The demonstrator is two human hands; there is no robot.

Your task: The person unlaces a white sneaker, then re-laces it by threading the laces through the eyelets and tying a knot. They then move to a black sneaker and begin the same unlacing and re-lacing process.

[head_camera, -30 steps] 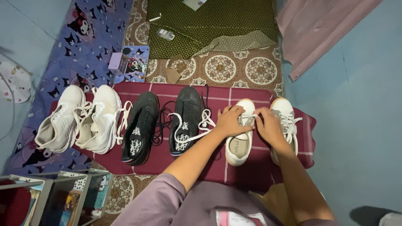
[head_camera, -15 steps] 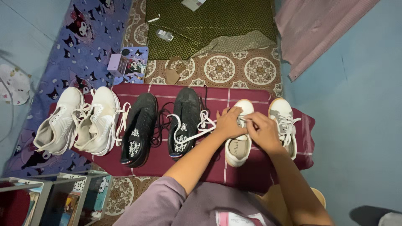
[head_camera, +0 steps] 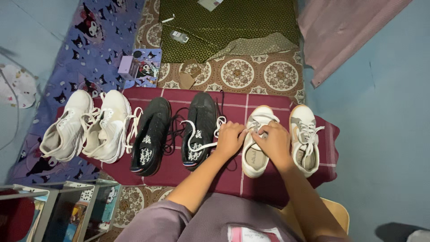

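Both hands, left (head_camera: 229, 139) and right (head_camera: 274, 142), grips clamped on white sneaker (head_camera: 256, 143) laces; lilac box (head_camera: 126, 67) beyond.

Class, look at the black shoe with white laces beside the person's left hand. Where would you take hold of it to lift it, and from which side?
Probably grip the black shoe with white laces at its heel collar, the open rim nearest the person, coming from above. It lies upright with the toe pointing away, so the opening faces up. The left hand is right beside it, though loose laces trail sideways and could snag.
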